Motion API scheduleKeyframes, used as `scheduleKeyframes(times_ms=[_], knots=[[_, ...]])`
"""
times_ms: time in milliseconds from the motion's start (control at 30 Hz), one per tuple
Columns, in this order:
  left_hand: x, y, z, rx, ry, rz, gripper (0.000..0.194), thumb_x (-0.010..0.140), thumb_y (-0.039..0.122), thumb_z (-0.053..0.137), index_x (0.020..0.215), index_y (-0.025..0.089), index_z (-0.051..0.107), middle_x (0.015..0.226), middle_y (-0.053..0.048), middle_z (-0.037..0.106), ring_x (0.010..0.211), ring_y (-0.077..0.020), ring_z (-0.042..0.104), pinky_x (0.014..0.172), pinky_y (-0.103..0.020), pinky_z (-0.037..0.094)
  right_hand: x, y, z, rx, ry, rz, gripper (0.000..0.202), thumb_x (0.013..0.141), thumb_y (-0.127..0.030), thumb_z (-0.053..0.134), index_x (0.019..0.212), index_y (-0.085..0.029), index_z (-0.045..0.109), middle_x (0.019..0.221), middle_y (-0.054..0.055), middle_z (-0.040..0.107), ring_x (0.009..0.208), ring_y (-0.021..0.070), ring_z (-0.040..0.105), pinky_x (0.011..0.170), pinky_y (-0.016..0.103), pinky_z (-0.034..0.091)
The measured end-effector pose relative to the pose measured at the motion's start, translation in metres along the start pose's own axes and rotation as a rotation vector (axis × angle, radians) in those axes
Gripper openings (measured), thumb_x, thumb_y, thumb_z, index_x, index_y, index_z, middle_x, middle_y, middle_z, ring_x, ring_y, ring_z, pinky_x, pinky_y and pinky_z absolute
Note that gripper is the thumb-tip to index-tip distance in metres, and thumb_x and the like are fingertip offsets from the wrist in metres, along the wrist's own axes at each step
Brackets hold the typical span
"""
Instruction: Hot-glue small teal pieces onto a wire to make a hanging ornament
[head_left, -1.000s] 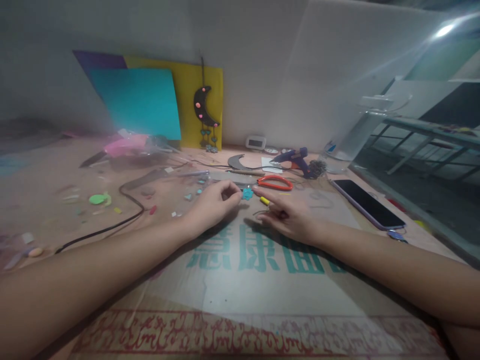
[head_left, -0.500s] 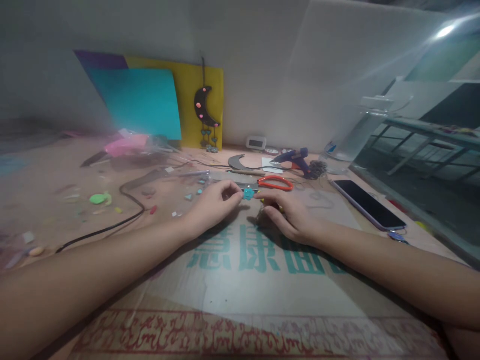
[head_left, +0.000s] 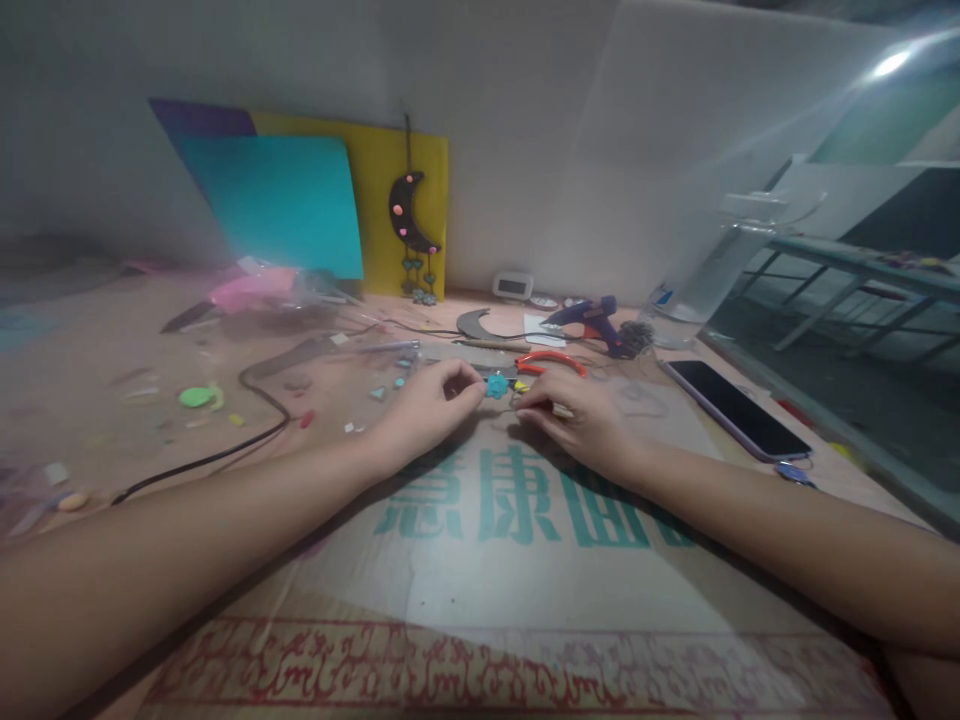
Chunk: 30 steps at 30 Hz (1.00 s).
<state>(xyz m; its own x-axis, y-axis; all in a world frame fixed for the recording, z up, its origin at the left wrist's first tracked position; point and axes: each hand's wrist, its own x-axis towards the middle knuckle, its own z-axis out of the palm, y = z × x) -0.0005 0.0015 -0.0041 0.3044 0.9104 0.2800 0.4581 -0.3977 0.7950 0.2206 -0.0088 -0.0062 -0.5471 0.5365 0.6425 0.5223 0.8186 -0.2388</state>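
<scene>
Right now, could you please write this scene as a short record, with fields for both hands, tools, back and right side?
Left grip: pinches a turquoise flower-shaped piece at its edge
Right grip: drawn together beside a yellow piece; anything held is too small to tell
Tools beyond: orange-handled tool, dark blue glue gun
Back: dark crescent ornament in front of a yellow sheet
Right side: phone, screen dark

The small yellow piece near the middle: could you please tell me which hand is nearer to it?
Right: the right hand is just beside the yellow piece; the left hand is farther left, beyond the turquoise flower.
</scene>
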Motion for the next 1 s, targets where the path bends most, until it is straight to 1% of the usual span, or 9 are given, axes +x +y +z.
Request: scheduleKeyframes(times_ms=[67, 200, 333, 500, 633, 800, 900, 1000], knots=[[0.0, -0.001, 0.0, -0.003, -0.006, 0.006, 0.02, 0.085, 0.036, 0.053, 0.081, 0.018, 0.061, 0.077, -0.001, 0.065, 0.072, -0.0168, 0.058, 0.066, -0.027, 0.043, 0.002, -0.003, -0.003, 0.012, 0.02, 0.016, 0.013, 0.091, -0.023, 0.058, 0.081, -0.019, 0.065, 0.071, 0.003, 0.066, 0.065, 0.0143, 0.059, 0.062, 0.027, 0.049], [0.0, -0.003, 0.001, -0.026, -0.01, 0.007, 0.021, 0.085, 0.038, 0.054, 0.081, 0.018, 0.061, 0.075, 0.0, 0.064, 0.069, -0.0159, 0.058, 0.063, -0.027, 0.043, 0.002, -0.009, -0.005, 0.05, 0.028, 0.057, 0.014, 0.091, -0.027, 0.059, 0.083, -0.019, 0.067, 0.07, 0.002, 0.067, 0.06, 0.0121, 0.057, 0.057, 0.024, 0.044], [0.0, -0.001, 0.0, -0.044, -0.025, 0.016, 0.02, 0.085, 0.037, 0.055, 0.081, 0.018, 0.061, 0.077, 0.0, 0.065, 0.068, -0.0152, 0.057, 0.064, -0.027, 0.043, 0.001, -0.011, -0.004, 0.121, 0.015, 0.166, 0.016, 0.09, -0.03, 0.06, 0.084, -0.018, 0.068, 0.066, 0.0, 0.065, 0.05, 0.0083, 0.049, 0.049, 0.021, 0.039], [-0.002, 0.003, 0.0, -0.05, -0.035, 0.037, 0.017, 0.085, 0.033, 0.055, 0.082, 0.018, 0.062, 0.079, 0.0, 0.066, 0.073, -0.0156, 0.058, 0.066, -0.026, 0.043, 0.003, -0.012, -0.002, 0.134, 0.025, 0.314, 0.015, 0.087, -0.029, 0.063, 0.079, -0.017, 0.068, 0.058, -0.003, 0.059, 0.045, 0.007, 0.043, 0.044, 0.02, 0.033], [-0.004, 0.005, 0.0, -0.04, -0.035, 0.051, 0.017, 0.085, 0.034, 0.055, 0.083, 0.018, 0.062, 0.079, 0.0, 0.066, 0.072, -0.0154, 0.058, 0.065, -0.026, 0.043, 0.005, -0.013, -0.003, 0.128, 0.003, 0.341, 0.015, 0.085, -0.029, 0.064, 0.078, -0.017, 0.069, 0.056, -0.003, 0.058, 0.047, 0.0074, 0.043, 0.044, 0.02, 0.033], [-0.004, 0.007, -0.001, -0.006, -0.036, 0.057, 0.017, 0.085, 0.033, 0.055, 0.082, 0.018, 0.061, 0.078, 0.0, 0.065, 0.074, -0.0157, 0.058, 0.067, -0.026, 0.043, 0.005, -0.013, -0.003, 0.14, -0.028, 0.364, 0.015, 0.085, -0.028, 0.064, 0.077, -0.017, 0.071, 0.058, -0.002, 0.061, 0.048, 0.0076, 0.045, 0.046, 0.02, 0.036], [-0.005, 0.009, -0.001, 0.011, -0.046, 0.07, 0.016, 0.085, 0.033, 0.054, 0.081, 0.018, 0.061, 0.078, 0.0, 0.065, 0.072, -0.0151, 0.058, 0.066, -0.026, 0.043, 0.006, -0.012, -0.003, 0.143, -0.03, 0.404, 0.015, 0.084, -0.029, 0.065, 0.079, -0.017, 0.073, 0.06, -0.001, 0.063, 0.049, 0.0085, 0.047, 0.046, 0.02, 0.038], [-0.007, 0.01, -0.001, 0.02, -0.058, 0.07, 0.015, 0.085, 0.031, 0.055, 0.082, 0.018, 0.061, 0.078, 0.0, 0.066, 0.068, -0.0143, 0.057, 0.065, -0.026, 0.044, 0.007, -0.012, -0.004, 0.181, -0.038, 0.457, 0.018, 0.083, -0.032, 0.065, 0.084, -0.017, 0.074, 0.056, -0.001, 0.062, 0.046, 0.0086, 0.048, 0.042, 0.02, 0.037]])
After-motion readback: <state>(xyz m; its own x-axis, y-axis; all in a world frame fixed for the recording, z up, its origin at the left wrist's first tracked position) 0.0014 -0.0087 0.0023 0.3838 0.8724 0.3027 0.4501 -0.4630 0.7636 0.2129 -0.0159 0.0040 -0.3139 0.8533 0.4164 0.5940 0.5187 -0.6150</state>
